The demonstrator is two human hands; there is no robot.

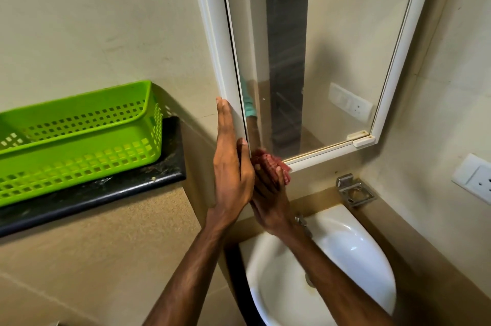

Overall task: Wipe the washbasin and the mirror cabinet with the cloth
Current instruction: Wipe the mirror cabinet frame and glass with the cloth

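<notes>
One cloth, one mirror cabinet, one washbasin, one green basket, two hands. Basket sits on black counter, left of cabinet. Left hand: fingers straight, released, flat against cabinet door's side edge. Right hand: fingers grasping bunched red cloth, pressing it on mirror's lower left corner, above washbasin.

- cloth: red with a faint check
- mirror cabinet: white frame
- washbasin: glossy white
- basket: lime green, square-hole grid all over
- ledge: black, speckled
- wall: plain beige
</notes>
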